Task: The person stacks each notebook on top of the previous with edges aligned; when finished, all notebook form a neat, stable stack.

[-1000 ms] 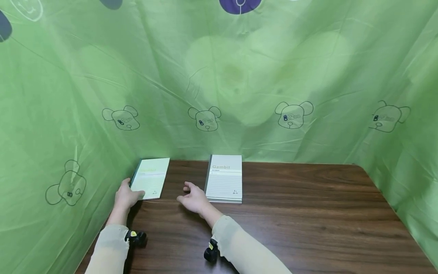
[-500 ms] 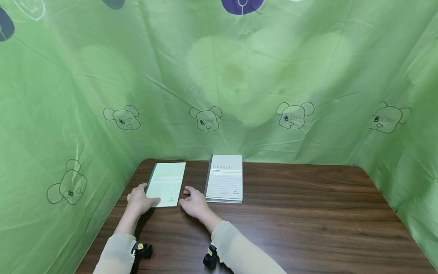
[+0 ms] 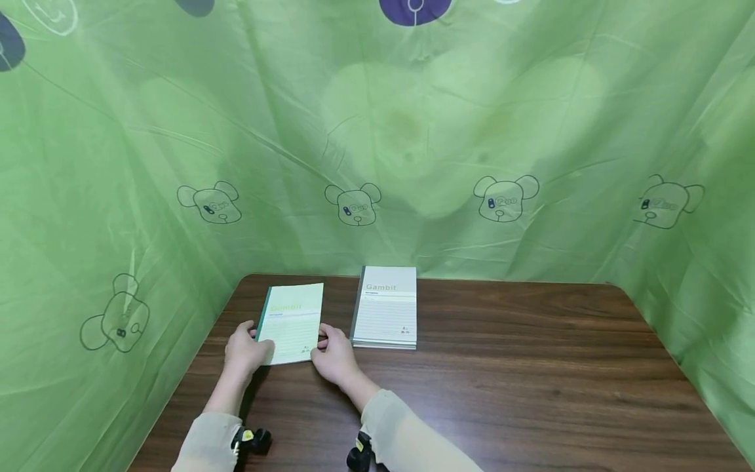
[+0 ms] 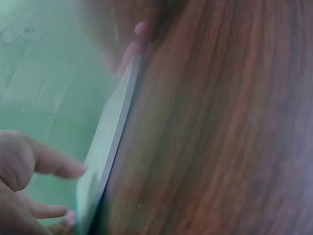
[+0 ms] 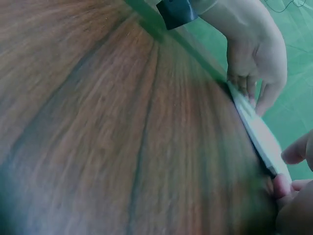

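Note:
A pale green notebook (image 3: 290,328) with a dark green spine is in front of me at the left part of the table, its lower edge tilted toward me. My left hand (image 3: 244,351) grips its lower left side, thumb on the cover and fingers at the spine. At the lower right side, my right hand (image 3: 335,357) holds the edge between thumb and fingers. The left wrist view shows the notebook (image 4: 110,132) edge-on, with the left thumb over the cover. In the right wrist view, the right fingertips (image 5: 282,186) are at the edge of the notebook (image 5: 257,129).
A neat stack of notebooks (image 3: 386,311), the top one marked "Gambit", lies just right of the right hand. The brown wood-grain table (image 3: 531,367) extends far to the right. Green printed cloth (image 3: 436,144) hangs behind and at both sides. A black wrist camera (image 3: 256,440) sits on the left sleeve.
The left hand has brought the notebook rightward and toward me from the table's back left corner. The right hand, earlier apart from it, now holds its right edge. The stack has stayed put.

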`<state>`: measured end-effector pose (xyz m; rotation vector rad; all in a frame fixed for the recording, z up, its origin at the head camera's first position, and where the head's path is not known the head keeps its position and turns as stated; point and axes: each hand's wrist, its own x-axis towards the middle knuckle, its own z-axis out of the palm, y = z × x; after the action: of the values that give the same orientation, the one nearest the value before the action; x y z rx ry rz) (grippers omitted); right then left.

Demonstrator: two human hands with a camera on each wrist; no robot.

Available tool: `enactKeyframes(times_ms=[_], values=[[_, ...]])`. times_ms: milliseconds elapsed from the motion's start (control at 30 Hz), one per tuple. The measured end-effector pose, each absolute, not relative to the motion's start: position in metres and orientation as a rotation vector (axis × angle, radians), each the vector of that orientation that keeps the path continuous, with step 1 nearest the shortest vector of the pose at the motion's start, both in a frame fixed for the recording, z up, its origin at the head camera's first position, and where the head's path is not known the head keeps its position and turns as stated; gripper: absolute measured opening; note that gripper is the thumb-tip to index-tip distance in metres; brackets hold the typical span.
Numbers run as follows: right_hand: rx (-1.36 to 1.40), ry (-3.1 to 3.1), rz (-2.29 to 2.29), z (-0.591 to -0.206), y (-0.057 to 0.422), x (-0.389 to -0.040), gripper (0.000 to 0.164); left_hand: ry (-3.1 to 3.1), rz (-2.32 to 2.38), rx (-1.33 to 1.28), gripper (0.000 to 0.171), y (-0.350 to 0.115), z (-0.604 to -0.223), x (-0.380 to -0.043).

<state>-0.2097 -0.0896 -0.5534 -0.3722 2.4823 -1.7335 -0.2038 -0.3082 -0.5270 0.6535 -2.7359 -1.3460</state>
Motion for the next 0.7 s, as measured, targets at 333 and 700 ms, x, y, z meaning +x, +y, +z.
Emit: enactKeyframes(times_ms=[333,700], values=[[-0.371,2.508,-1.780,-0.554,-0.090,-0.210,0.047,-2.308,-2.037,0.767,0.072,-0.328,-0.530,-0.196],[-0.265,2.401,-1.793,-0.555,-0.087,-0.213,0.052,-2.301,-2.048,0.786,0.066,-0.325,-0.539,-0.190]])
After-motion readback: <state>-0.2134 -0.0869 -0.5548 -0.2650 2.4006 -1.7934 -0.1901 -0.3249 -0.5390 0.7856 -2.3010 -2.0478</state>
